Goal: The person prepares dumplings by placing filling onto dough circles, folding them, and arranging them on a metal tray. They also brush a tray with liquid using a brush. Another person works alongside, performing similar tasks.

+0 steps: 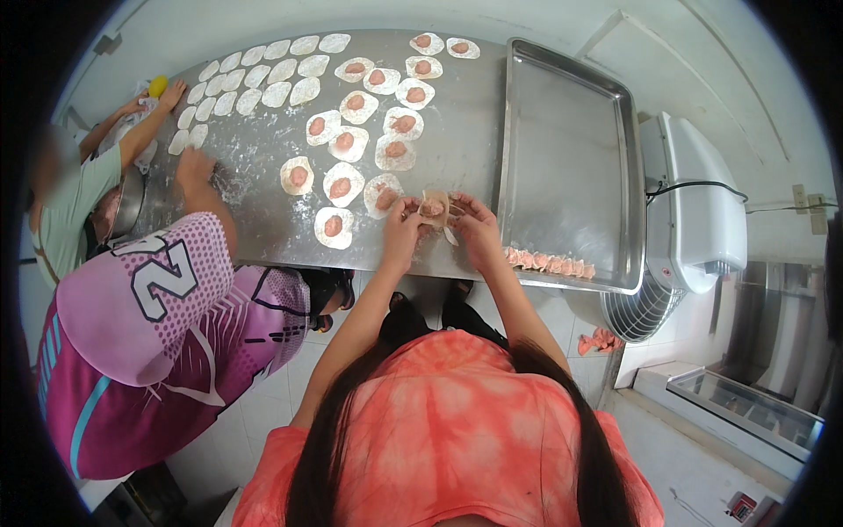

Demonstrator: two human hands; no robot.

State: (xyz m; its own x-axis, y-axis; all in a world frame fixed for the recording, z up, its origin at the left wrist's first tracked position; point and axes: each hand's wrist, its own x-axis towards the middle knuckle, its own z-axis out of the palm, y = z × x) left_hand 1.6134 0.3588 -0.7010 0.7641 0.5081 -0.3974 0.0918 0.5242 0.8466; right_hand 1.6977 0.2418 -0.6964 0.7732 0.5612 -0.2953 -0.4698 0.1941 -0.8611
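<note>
Between my two hands, just above the table's near edge, is a dumpling wrapper (433, 208) with a lump of pinkish meat filling in its middle. My left hand (403, 224) grips its left side with curled fingers. On its right side my right hand (474, 224) pinches the wrapper's edge. Close to my left hand lies another filled wrapper (384, 195), flat on the metal table (263, 228). Several more wrappers topped with filling (342, 184) spread away to the left and far side. A row of folded dumplings (550, 263) lines the near edge of the metal tray (571, 158) at my right.
Plain wrappers (277, 94) lie in rows at the far left. A co-worker in a pink and maroon shirt (149, 325) reaches over the table's left end; another in pale green (83, 189) stands beyond, near a metal bowl (130, 204). A white machine (698, 202) stands right of the tray.
</note>
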